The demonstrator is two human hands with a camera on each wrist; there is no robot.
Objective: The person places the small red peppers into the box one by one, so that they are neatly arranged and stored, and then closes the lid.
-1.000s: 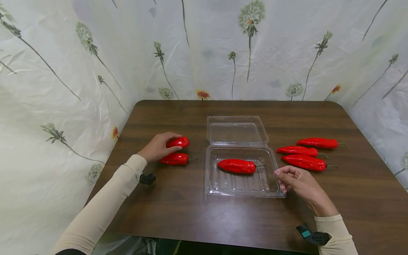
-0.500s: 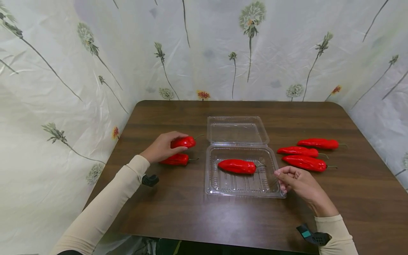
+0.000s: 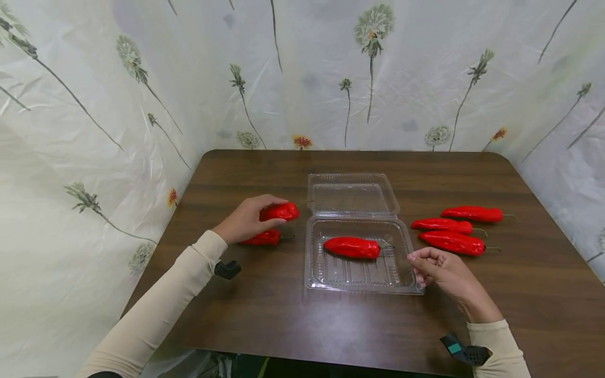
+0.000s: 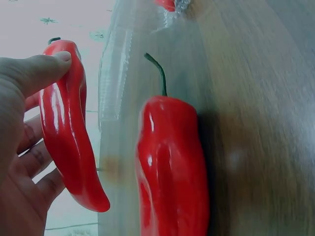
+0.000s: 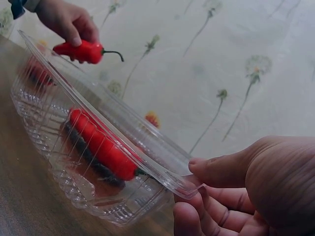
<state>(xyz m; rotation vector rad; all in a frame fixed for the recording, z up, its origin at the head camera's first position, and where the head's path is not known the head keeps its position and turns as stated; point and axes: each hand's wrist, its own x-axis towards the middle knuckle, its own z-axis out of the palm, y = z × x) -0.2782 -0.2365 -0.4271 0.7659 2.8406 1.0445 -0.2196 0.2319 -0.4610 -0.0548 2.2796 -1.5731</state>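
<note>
Right hand: Bottom right, in a pale sleeve, the right hand [image 3: 439, 273] pinches the near right corner of a clear plastic tray [image 3: 359, 290] between thumb and fingers.
Tray: Set on a dark wooden table [image 3: 283, 320]; one red pepper [image 3: 351, 247] lies crosswise inside, stem to the right, touched by neither hand.
Pepper on the left: A second red pepper [image 3: 266, 239] rests on the table, partly hidden behind the left hand.
Peppers on the right: Three more red peppers [image 3: 455, 242] lie grouped beyond the right hand, stems rightward.
Left hand: The left hand [image 3: 250, 216] grips a raised red pepper [image 3: 282, 211], thumb near the stem end and fingers opposite.
Held pepper: Its stem end pokes out ahead of the fingertips, towards the tray; the left wrist view shows its tapered tip free at the other end.
What changed: Over the last second this pepper has moved rightward and now hangs just left of the tray; I judge it partway through a carry. The right hand and tray have stayed put.
Lid: Hinged to the tray's far edge, the clear lid [image 3: 352, 191] lies open.
Backdrop: Pale sheeting [image 3: 307, 94] printed with dandelions.
</note>
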